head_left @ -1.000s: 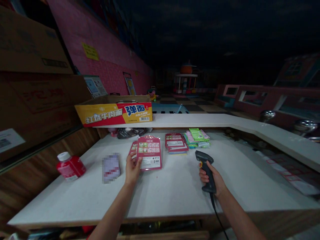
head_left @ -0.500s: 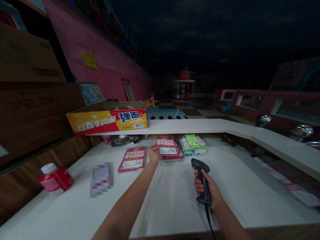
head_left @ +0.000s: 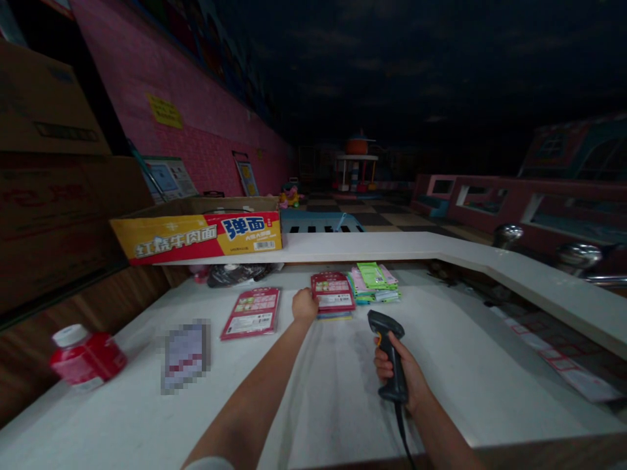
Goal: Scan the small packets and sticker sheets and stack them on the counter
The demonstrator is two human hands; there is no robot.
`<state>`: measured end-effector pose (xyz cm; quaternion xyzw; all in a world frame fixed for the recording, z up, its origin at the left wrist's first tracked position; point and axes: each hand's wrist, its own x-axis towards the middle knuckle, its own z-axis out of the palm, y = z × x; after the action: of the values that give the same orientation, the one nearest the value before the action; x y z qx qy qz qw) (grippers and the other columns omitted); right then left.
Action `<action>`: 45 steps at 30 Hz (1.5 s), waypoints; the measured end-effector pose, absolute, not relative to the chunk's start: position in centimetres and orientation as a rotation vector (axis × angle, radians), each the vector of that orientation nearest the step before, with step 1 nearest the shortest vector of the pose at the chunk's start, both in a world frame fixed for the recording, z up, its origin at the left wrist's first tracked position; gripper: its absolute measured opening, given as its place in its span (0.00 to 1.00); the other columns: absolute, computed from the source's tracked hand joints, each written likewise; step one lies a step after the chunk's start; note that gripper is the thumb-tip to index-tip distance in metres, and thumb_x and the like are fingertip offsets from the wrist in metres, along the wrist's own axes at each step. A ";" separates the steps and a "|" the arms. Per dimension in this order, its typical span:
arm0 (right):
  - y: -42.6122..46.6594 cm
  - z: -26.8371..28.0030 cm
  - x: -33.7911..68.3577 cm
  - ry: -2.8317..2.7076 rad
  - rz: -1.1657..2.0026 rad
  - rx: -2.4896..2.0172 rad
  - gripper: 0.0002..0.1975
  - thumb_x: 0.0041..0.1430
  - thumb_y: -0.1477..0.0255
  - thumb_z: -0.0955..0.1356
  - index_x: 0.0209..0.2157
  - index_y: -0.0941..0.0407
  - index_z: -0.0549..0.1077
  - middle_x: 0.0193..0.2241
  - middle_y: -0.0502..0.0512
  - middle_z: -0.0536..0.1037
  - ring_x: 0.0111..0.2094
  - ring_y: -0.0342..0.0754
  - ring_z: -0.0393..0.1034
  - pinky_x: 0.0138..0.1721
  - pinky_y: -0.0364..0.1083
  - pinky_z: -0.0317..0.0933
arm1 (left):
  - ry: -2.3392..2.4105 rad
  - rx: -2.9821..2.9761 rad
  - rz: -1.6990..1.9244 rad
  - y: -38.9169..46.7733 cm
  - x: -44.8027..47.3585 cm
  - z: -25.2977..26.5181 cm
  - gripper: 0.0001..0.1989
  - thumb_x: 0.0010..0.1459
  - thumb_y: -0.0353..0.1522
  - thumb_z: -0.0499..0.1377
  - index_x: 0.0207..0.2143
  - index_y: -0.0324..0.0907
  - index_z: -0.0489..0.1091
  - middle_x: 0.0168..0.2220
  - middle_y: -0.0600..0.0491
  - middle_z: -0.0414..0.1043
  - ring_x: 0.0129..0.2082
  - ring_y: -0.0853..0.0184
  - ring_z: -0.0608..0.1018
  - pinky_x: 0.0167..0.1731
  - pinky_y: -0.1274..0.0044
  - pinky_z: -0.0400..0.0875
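Note:
My left hand (head_left: 304, 305) is closed at the left edge of a stack of flat red packets (head_left: 334, 291) with white and green printed panels; its fingertips are partly hidden. In my right hand (head_left: 410, 369) is a black barcode scanner (head_left: 392, 356), gripped by the handle, its head tilted up and to the left. A cable runs down from it. Left of my left hand lies another pile of red packets (head_left: 252, 312). Green and pink packets (head_left: 375, 281) are heaped just right of the stack. A blurred-out card-like item (head_left: 186, 356) rests farther left.
A red bottle with a white cap (head_left: 88, 358) stands at the left. On the raised white ledge (head_left: 343, 247) sits an open yellow and red carton (head_left: 200, 232). Under the ledge is a dark bundle (head_left: 238, 274). Brown cardboard boxes (head_left: 59, 202) are piled at far left.
The top red packet by my left hand has come down and lies more squarely on the stack. My left hand has lowered slightly. The whole view has shifted a little; the scanner stays in my right hand.

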<state>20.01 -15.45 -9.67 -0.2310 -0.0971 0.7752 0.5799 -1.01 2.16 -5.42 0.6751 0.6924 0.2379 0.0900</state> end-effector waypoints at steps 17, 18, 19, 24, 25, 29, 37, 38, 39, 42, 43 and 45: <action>-16.4 -9.9 20.3 -0.248 1.813 -0.544 0.13 0.54 0.64 0.72 0.32 0.58 0.69 0.18 0.44 0.64 0.14 0.35 0.56 0.13 0.34 0.52 | 2.112 2.277 0.771 -4.3 -8.0 -3.3 0.16 0.61 0.33 0.52 0.49 0.37 0.70 0.45 0.43 0.72 0.47 0.60 0.72 0.49 0.72 0.63; -16.5 -9.8 20.3 -0.245 1.816 -0.547 0.12 0.54 0.64 0.72 0.33 0.58 0.69 0.18 0.44 0.64 0.15 0.35 0.56 0.13 0.34 0.52 | 2.178 2.281 0.744 -4.9 -9.1 -3.4 0.16 0.61 0.33 0.52 0.48 0.38 0.71 0.45 0.43 0.72 0.47 0.59 0.72 0.49 0.71 0.63; -16.6 -9.7 20.3 -0.244 1.818 -0.555 0.12 0.54 0.65 0.72 0.33 0.58 0.69 0.18 0.44 0.64 0.15 0.35 0.56 0.14 0.33 0.52 | 2.251 2.275 0.706 -5.5 -10.2 -3.5 0.15 0.60 0.32 0.51 0.46 0.38 0.71 0.45 0.42 0.71 0.48 0.57 0.71 0.48 0.70 0.63; -17.1 -9.0 20.1 -0.265 1.796 -0.594 0.13 0.52 0.65 0.73 0.33 0.58 0.69 0.18 0.44 0.64 0.15 0.34 0.56 0.14 0.34 0.53 | 2.515 2.102 0.475 -8.1 -13.3 -5.5 0.17 0.60 0.37 0.51 0.45 0.38 0.73 0.47 0.39 0.70 0.51 0.49 0.68 0.48 0.61 0.61; -17.2 -9.0 20.1 -0.274 1.792 -0.600 0.13 0.52 0.65 0.73 0.33 0.58 0.69 0.18 0.44 0.64 0.15 0.35 0.56 0.14 0.34 0.53 | 2.523 2.093 0.468 -8.5 -13.4 -6.0 0.18 0.60 0.38 0.51 0.47 0.39 0.72 0.48 0.39 0.69 0.51 0.48 0.67 0.49 0.60 0.60; -17.4 -9.1 20.1 -0.296 1.775 -0.611 0.13 0.52 0.65 0.73 0.33 0.57 0.69 0.18 0.44 0.63 0.15 0.36 0.56 0.14 0.35 0.54 | 2.491 2.130 0.548 -10.0 -13.1 -7.3 0.21 0.61 0.42 0.50 0.51 0.42 0.70 0.52 0.40 0.67 0.52 0.50 0.66 0.52 0.60 0.57; -17.4 -9.5 20.2 -0.231 1.790 -0.571 0.12 0.53 0.67 0.73 0.35 0.58 0.69 0.19 0.44 0.63 0.15 0.35 0.56 0.14 0.35 0.55 | 2.736 1.859 0.741 -11.4 -13.3 -7.0 0.21 0.60 0.43 0.51 0.45 0.36 0.68 0.48 0.38 0.64 0.51 0.50 0.66 0.48 0.63 0.59; -17.4 -9.5 20.2 -0.231 1.790 -0.572 0.12 0.53 0.67 0.72 0.34 0.58 0.69 0.19 0.44 0.63 0.15 0.35 0.56 0.14 0.35 0.55 | 2.761 1.824 0.734 -11.4 -13.3 -7.0 0.22 0.59 0.44 0.51 0.46 0.35 0.68 0.47 0.38 0.64 0.50 0.50 0.66 0.47 0.63 0.60; -17.4 -9.5 20.2 -0.232 1.789 -0.575 0.12 0.53 0.67 0.72 0.34 0.58 0.69 0.19 0.43 0.63 0.15 0.35 0.56 0.14 0.35 0.55 | 2.768 1.806 0.721 -11.4 -13.2 -7.1 0.23 0.59 0.45 0.51 0.45 0.35 0.67 0.46 0.38 0.65 0.48 0.50 0.67 0.46 0.64 0.60; -17.5 -9.4 20.1 -0.237 1.785 -0.579 0.11 0.54 0.67 0.72 0.34 0.57 0.69 0.19 0.44 0.64 0.15 0.35 0.56 0.14 0.34 0.55 | 2.733 1.783 0.742 -11.5 -13.2 -7.2 0.26 0.56 0.47 0.54 0.47 0.35 0.66 0.45 0.39 0.65 0.46 0.50 0.69 0.45 0.64 0.61; -17.5 -9.4 20.0 -0.241 1.785 -0.578 0.11 0.54 0.67 0.72 0.34 0.57 0.69 0.19 0.44 0.64 0.15 0.35 0.56 0.14 0.34 0.55 | 2.715 1.760 0.783 -11.5 -13.3 -7.2 0.28 0.54 0.48 0.56 0.48 0.35 0.65 0.46 0.38 0.65 0.46 0.50 0.70 0.45 0.64 0.62; -17.6 -9.4 19.9 -0.248 1.776 -0.574 0.11 0.53 0.67 0.72 0.34 0.57 0.69 0.19 0.44 0.64 0.15 0.35 0.56 0.14 0.34 0.55 | 2.650 1.709 0.894 -11.4 -13.7 -7.3 0.35 0.50 0.48 0.61 0.53 0.35 0.61 0.46 0.37 0.65 0.46 0.50 0.71 0.45 0.64 0.63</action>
<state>19.92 -17.60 -9.44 -0.2463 -0.1066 0.7624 0.5888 -13.72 -11.43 -7.28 0.5202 0.8067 0.2721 -0.0678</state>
